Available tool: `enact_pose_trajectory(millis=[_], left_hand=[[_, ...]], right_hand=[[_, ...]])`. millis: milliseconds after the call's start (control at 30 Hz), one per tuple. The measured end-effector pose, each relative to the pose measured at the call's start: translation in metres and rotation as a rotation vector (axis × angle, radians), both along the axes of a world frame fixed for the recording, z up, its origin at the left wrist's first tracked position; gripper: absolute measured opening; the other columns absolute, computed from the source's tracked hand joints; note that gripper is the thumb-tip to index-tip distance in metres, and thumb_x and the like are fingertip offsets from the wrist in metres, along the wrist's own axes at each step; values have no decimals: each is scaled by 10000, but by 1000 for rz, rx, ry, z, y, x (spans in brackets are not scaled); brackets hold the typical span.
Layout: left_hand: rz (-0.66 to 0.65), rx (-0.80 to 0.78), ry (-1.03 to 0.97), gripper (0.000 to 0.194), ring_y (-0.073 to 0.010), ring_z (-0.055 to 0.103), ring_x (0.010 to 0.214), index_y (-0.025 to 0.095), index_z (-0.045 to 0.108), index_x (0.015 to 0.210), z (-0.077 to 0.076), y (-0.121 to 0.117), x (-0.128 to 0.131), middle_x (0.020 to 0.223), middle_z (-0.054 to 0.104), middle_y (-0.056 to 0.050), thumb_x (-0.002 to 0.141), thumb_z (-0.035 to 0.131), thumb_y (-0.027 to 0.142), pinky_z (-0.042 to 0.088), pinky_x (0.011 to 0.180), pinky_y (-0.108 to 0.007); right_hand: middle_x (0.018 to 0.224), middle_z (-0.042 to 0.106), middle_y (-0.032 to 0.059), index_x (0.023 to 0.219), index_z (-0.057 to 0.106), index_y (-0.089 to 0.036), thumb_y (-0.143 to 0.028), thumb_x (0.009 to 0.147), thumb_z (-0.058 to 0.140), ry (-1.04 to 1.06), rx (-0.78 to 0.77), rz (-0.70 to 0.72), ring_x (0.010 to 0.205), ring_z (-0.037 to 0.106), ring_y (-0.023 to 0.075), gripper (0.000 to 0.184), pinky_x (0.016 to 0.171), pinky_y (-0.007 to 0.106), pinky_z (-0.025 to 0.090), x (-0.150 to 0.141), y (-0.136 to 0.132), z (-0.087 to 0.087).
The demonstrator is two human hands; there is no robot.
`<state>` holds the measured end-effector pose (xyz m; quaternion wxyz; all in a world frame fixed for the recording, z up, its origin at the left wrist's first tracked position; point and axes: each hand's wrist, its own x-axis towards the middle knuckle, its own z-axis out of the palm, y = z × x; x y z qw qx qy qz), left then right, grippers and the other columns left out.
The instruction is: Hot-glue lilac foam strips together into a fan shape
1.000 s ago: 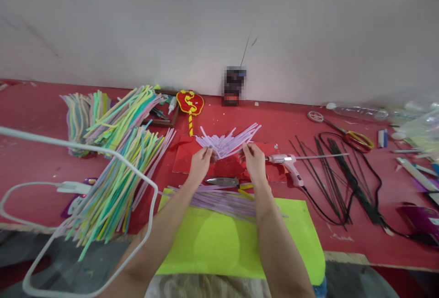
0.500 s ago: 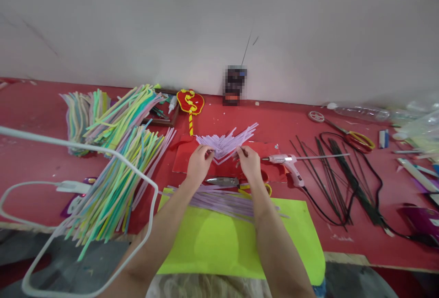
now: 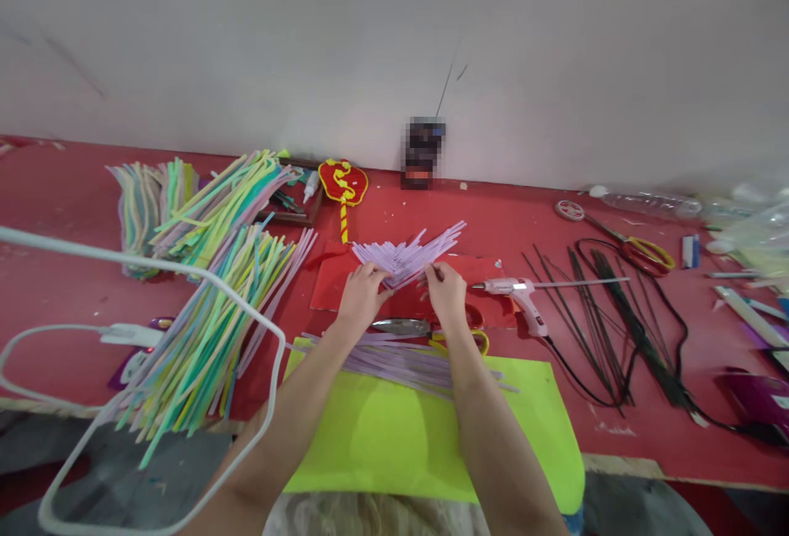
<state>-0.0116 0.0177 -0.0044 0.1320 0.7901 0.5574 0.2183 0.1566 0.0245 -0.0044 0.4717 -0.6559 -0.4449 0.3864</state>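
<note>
Lilac pipe cleaners (image 3: 407, 258), interlaced in a V shape, lie on a red board (image 3: 329, 293) before me. My left hand (image 3: 362, 298) is closed, its thumb and fingers pinching the left side near the V's lower point, which they partly hide. Closed as well, my right hand (image 3: 448, 293) pinches at the right edge of the same piece; its fingertips cover what lies exactly between them. Below the hands, scissors with yellow handles (image 3: 400, 326) lie partly behind my right wrist. Loose lilac pipe cleaners (image 3: 394, 365) rest across a yellow-green sheet (image 3: 388, 437).
To the right lie a pink glue gun (image 3: 523, 298) with a stick in it, dark green wires (image 3: 641, 339) and larger scissors (image 3: 644, 255). Bundles of coloured pipe cleaners (image 3: 209, 330) fill the left, behind a white bent frame (image 3: 274, 371). A red-and-yellow ornament (image 3: 343, 182) lies behind.
My left hand has shifted slightly right and rolled over the V's lower point, covering more of it. My right hand stays nearly in place.
</note>
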Motion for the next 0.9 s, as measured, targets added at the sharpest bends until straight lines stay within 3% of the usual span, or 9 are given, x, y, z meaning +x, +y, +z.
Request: enact_pose_trajectory(millis=[133, 267, 467, 600, 900], left_hand=[[-1, -12, -7, 286, -213, 567, 965, 209, 650, 1016, 1, 0, 0, 993, 588, -51, 737, 710, 208, 450, 841, -352], [3, -32, -30, 261, -208, 563, 987, 209, 649, 1002, -2, 3, 1, 1003, 594, -50, 746, 702, 210, 443, 864, -355], [5, -48, -24, 264, -200, 564, 994, 212, 643, 1007, -3, 4, 1, 1011, 599, -49, 749, 699, 209, 442, 872, -346], [2, -38, 2, 281, -208, 573, 969, 196, 635, 1021, -1, 3, 1, 1029, 601, -62, 747, 698, 199, 454, 848, -351], [-38, -3, -62, 262, -205, 565, 947, 197, 643, 973, -1, 2, 0, 1002, 592, -55, 722, 710, 161, 452, 853, -352]], right_hand=[[656, 625, 27, 772, 560, -191, -429, 811, 504, -245, 75, -61, 530, 573, 171, 248, 551, 300, 468, 0, -3, -1], [800, 616, 60, 875, 598, -178, -375, 845, 520, -573, 226, -125, 703, 572, 189, 214, 688, 318, 450, -1, -8, 0], [986, 593, 90, 987, 642, -196, -249, 890, 480, -732, 425, 159, 928, 525, 222, 196, 827, 349, 436, -10, -11, -3], [1070, 591, 92, 1010, 654, -201, -227, 893, 481, -800, 403, 252, 966, 513, 236, 210, 854, 371, 423, -14, -11, -5], [946, 614, 99, 955, 646, -169, -214, 896, 456, -838, 304, 196, 901, 509, 237, 204, 815, 366, 407, -9, -9, -11]])
